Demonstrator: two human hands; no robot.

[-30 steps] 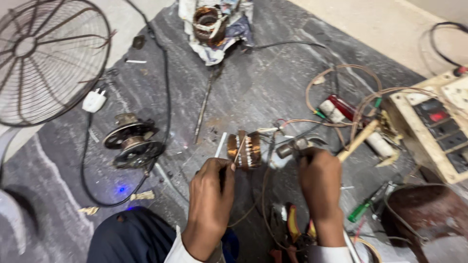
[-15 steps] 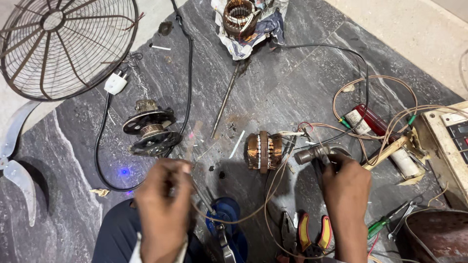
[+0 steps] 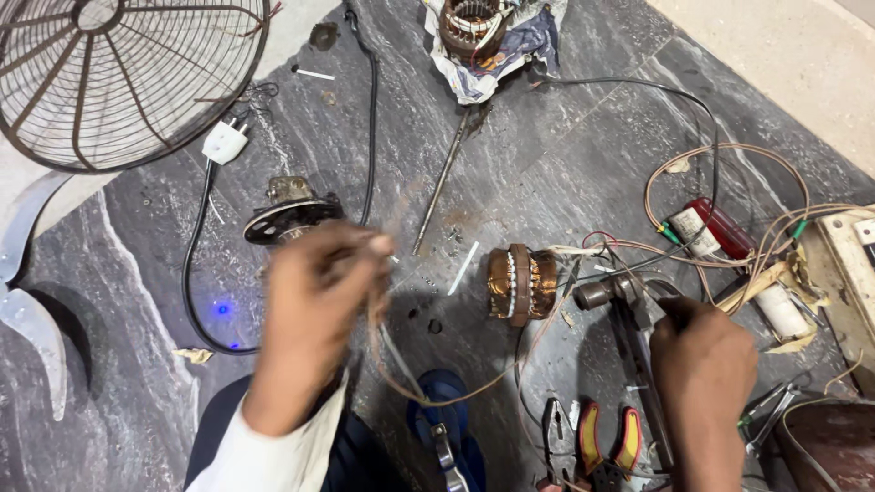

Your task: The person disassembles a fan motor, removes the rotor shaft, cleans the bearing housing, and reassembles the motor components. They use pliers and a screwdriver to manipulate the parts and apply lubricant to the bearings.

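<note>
A copper-wound motor stator (image 3: 521,284) lies on the dark marbled floor (image 3: 547,155) between my hands. My left hand (image 3: 319,305), blurred, is raised left of it and pinches a thin tan wire (image 3: 456,394) that loops down and back up to the stator. To the right, my right hand (image 3: 704,364) is closed around the handle of a dark metal tool (image 3: 629,319). The tool's cylindrical head (image 3: 597,293) rests just right of the stator, among its lead wires.
A wire fan guard (image 3: 118,73) and a fan blade (image 3: 27,314) lie at left. A white plug (image 3: 225,143), a motor end housing (image 3: 290,214), a steel rod (image 3: 442,182), a second stator on paper (image 3: 474,23), pliers (image 3: 602,437), a red capacitor (image 3: 720,228) and a wooden board (image 3: 852,264) surround the spot.
My left hand has left the stator and swung out to the left and up, drawing the thin wire with it. My right hand stays by the stator with the tool.
</note>
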